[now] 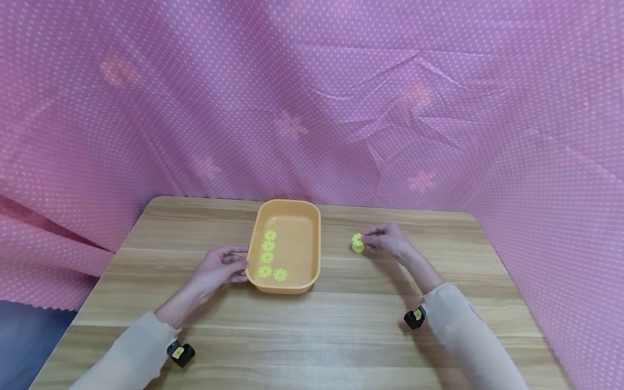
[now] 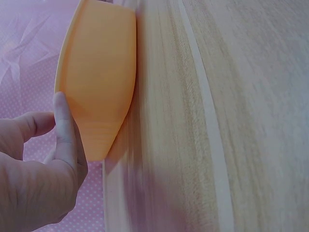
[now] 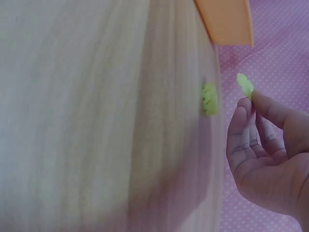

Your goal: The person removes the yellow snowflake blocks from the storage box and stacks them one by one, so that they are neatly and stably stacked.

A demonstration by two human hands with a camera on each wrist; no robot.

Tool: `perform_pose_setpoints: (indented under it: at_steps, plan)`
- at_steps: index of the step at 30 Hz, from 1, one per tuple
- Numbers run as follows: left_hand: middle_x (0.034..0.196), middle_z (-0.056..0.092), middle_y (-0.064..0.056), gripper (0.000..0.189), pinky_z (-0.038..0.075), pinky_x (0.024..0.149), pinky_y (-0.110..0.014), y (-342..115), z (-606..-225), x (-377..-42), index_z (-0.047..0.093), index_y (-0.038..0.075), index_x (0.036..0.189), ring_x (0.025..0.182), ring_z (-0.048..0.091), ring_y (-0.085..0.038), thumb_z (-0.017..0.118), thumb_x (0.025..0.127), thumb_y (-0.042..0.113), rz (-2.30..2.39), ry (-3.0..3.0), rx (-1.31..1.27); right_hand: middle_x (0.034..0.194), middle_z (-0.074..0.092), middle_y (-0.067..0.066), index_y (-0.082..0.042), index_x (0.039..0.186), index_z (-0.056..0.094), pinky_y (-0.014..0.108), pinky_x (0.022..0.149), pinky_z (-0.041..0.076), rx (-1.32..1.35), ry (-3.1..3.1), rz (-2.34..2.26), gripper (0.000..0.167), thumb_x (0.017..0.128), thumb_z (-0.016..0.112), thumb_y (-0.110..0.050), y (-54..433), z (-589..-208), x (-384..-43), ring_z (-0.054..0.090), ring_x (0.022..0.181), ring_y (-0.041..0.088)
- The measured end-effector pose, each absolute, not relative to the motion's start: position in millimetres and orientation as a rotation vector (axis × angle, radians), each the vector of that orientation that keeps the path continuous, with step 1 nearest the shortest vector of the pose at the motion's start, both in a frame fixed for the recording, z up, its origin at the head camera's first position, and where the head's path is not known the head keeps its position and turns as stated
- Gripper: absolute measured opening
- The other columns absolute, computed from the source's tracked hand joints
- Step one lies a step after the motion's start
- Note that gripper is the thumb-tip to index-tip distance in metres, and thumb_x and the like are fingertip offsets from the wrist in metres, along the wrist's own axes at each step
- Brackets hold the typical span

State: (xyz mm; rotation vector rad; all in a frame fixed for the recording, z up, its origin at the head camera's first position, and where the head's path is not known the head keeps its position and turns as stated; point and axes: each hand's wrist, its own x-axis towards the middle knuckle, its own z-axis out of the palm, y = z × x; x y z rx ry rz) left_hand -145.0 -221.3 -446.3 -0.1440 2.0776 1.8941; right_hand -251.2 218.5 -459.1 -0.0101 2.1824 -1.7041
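Note:
My right hand [image 1: 387,239] pinches a thin yellow flower-shaped piece [image 3: 245,85] between thumb and fingertips. Just below it on the table, a short stack of yellow flower pieces [image 3: 209,99] stands apart from the held one. An orange rectangular tray [image 1: 316,244] lies left of the stack. On its floor several flower pieces [image 1: 268,246] form a column along the left side, with another flower piece [image 1: 280,275] beside the lowest. At the tray's left wall, the fingertips of my left hand [image 1: 221,271] touch the rim, fingers fairly straight and the thumb apart.
The wood-grain table [image 1: 341,336] ends at the back against a pink polka-dot cloth [image 1: 312,108], which also hangs at both sides. A small black camera [image 1: 181,353] is worn on the left wrist, and another black camera [image 1: 415,318] on the right.

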Motion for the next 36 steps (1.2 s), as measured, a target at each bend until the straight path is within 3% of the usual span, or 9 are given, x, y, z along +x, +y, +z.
perform_pose_setpoints:
  at_steps: [12,24,36]
  plan:
    - [0.116,0.068,-0.015,0.049,0.070,0.087,-0.026,-220.9,-448.2,-147.2,0.045,-0.009,0.149,0.089,0.074,-0.012,0.061,0.104,0.001,1.891,2.074,-0.170,0.084,0.077,-0.003,0.014,0.124,0.065,0.019,0.072,0.068,0.034,2.216,-1.641,0.033,0.096,0.074,-0.002,223.4,-473.0,-258.9,0.070,0.073,0.008]
    - [0.117,0.067,-0.017,0.050,0.070,0.085,-0.026,-220.8,-448.1,-147.1,0.046,-0.008,0.150,0.089,0.075,-0.015,0.062,0.103,0.001,1.896,2.068,-0.181,0.079,0.076,-0.001,0.018,0.119,0.065,0.020,0.069,0.068,-0.019,2.189,-1.649,0.030,0.096,0.072,0.001,218.6,-475.1,-258.0,0.069,0.069,0.009]
    - [0.114,0.067,-0.013,0.050,0.070,0.086,-0.026,-220.7,-448.2,-147.6,0.046,-0.008,0.150,0.088,0.075,-0.014,0.062,0.103,0.000,1.895,2.065,-0.186,0.084,0.079,0.000,0.015,0.121,0.067,0.020,0.069,0.067,-0.024,2.274,-1.539,0.031,0.098,0.072,-0.005,219.2,-475.8,-258.8,0.069,0.071,0.008]
